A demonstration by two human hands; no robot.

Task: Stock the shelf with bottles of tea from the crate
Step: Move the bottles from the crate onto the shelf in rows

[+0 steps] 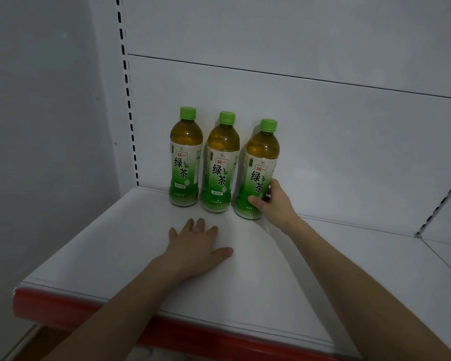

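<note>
- The right hand (274, 204) gripped the right bottle (257, 168) low on its label. The thumb lay across the front, and the fingers were mostly hidden behind the bottle's right side.
- The left hand (195, 246) lay flat and open, palm down on the shelf (115, 243), in front of the bottles and apart from them.
- Both forearms were cut off at the lower edge.
- Dim light left the labels' small print unreadable.
- The left bottle (185, 157), middle bottle (220, 165) and right bottle stood upright at the shelf's rear left against the back panel (323, 126). Their long axes were vertical, green caps up, labels facing forward.
- They stood close side by side; whether they touched could not be told.
</note>
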